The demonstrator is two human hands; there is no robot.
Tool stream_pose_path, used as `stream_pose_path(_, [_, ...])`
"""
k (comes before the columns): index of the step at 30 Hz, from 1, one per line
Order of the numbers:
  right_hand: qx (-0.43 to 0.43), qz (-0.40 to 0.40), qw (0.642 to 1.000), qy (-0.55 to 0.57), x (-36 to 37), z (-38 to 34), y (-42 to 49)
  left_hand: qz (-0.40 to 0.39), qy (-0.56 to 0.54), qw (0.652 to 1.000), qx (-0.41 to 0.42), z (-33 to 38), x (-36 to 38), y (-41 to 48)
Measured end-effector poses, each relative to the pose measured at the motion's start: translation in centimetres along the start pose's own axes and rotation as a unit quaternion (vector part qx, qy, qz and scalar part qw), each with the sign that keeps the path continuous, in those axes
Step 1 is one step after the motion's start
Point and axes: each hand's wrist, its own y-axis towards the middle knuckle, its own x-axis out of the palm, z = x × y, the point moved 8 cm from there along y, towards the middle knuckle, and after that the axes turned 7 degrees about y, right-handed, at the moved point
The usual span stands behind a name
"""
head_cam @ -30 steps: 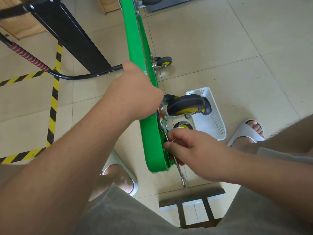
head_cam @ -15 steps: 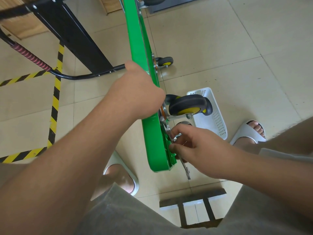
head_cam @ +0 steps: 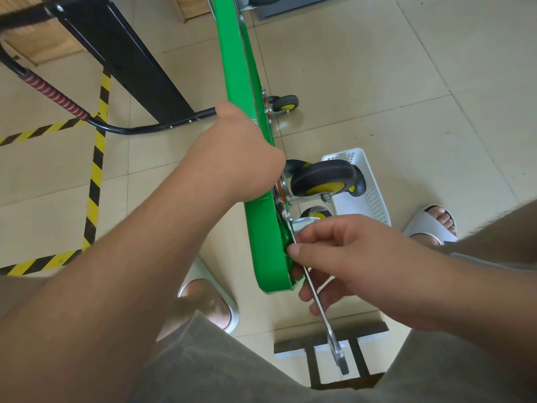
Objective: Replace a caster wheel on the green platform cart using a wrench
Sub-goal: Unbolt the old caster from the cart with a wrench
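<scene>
The small grey caster wheel with a yellow hub point(head_cam: 316, 213) sits at the near corner of the green metal platform cart point(head_cam: 241, 68). The cart is tipped on edge, wheels facing right, probably so the mounting bolts can be reached. The right hand point(head_cam: 354, 257) curls round a slim silver wrench point(head_cam: 323, 312) and holds it against that caster's bracket. The left hand point(head_cam: 232, 161) grips the deck's upper edge, likely to steady it. The wrench's free end hangs over a dark metal frame point(head_cam: 372, 327) on the floor, so the downward swing looks tight. A white perforated plastic basket point(head_cam: 374, 199) crowds the right side.
</scene>
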Motion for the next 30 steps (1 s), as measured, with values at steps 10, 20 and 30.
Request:
stream_pose_path(10, [-0.01,0.027,0.999,0.02,-0.3,-0.1,0.8,-0.001,-0.005,1.0,0.003,0.0,0.0,0.1])
stream_pose_path(20, [-0.035,0.09,0.989,-0.113,-2.6,0.5,3.1,-0.011,-0.012,1.0,0.001,-0.1,0.2,0.1])
stream_pose_path(30, [-0.04,0.081,0.983,-0.158,-2.7,1.0,3.1,-0.015,-0.016,1.0,0.002,-0.2,0.2,0.1])
